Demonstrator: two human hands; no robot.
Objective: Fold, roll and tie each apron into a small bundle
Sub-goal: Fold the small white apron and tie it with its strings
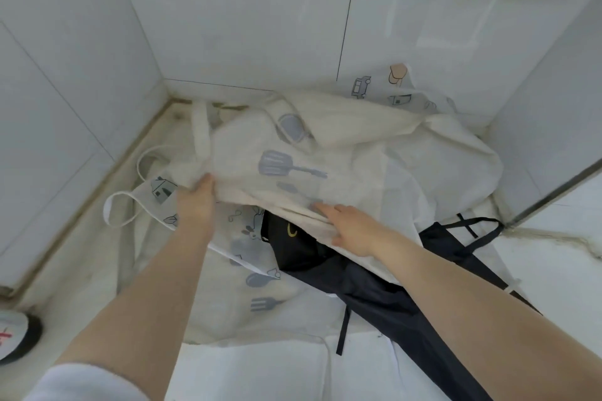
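1. Two hands work on one cream printed apron, which lies heaped across the middle of the white counter and runs back toward the tiled corner at twelve o'clock.
2. The left hand has its fingers curled into a fold of that apron at its nine o'clock edge, so it is grasping cloth; how much cloth it has gathered cannot be told.
3. The right hand lies flat with straight fingers on the apron's near hem at about five o'clock of the heap, pressing and not clasping.
4. A second printed apron lies under the first, toward six o'clock, and a dark apron slants from the centre out to four o'clock, partly beneath the cream hem.
5. Loose white ties loop at nine o'clock, just beyond the left hand.
6. Judging by the layout, the cream apron's long axis runs roughly eight to two o'clock, with both hands along its near side; the left hand is nearer the ties, so spreading it flat looks like the step in hand, and no fold is made yet.
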